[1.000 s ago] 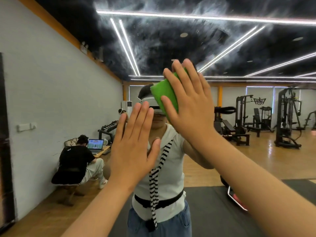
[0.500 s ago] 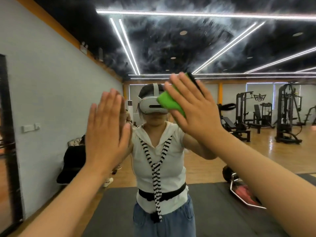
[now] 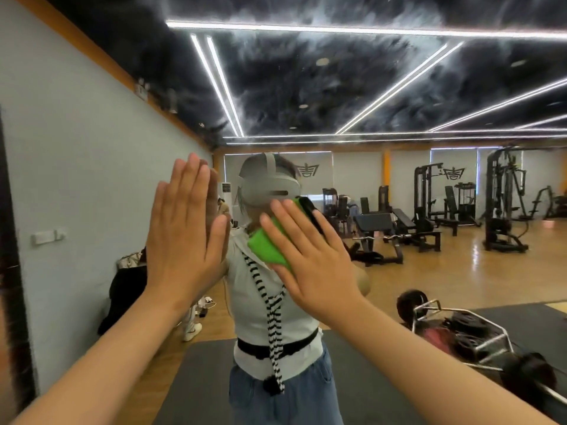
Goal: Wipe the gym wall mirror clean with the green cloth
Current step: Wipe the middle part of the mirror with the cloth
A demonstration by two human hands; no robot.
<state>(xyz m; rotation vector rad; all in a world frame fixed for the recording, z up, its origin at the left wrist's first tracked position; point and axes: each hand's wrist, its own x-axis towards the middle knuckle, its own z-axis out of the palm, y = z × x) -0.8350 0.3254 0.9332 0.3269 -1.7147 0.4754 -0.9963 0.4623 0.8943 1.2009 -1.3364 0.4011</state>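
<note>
Your forearms rise from the bottom corners, and both palms meet the glass at about face height. Your left hand [image 3: 184,237] lies flat on the mirror [image 3: 383,271], fingers straight and together, holding nothing. I judge it serves as a brace, letting you lean in and put weight on the wiping side. Your right hand [image 3: 313,259] is also spread open with straight fingers. It pins the green cloth [image 3: 267,245] to the glass under palm and fingers rather than clutching it, probably because a flat press loads the whole folded pad evenly. The cloth sits just right of your left hand, showing past the right hand's upper-left side, over the reflection of your shoulder and chin. A dark strip runs along its upper edge; I cannot tell what it is. Deeper in the reflection are a trap bar [image 3: 460,329] by the dark mat, weight machines [image 3: 503,204] and ceiling light strips [image 3: 337,29]
</note>
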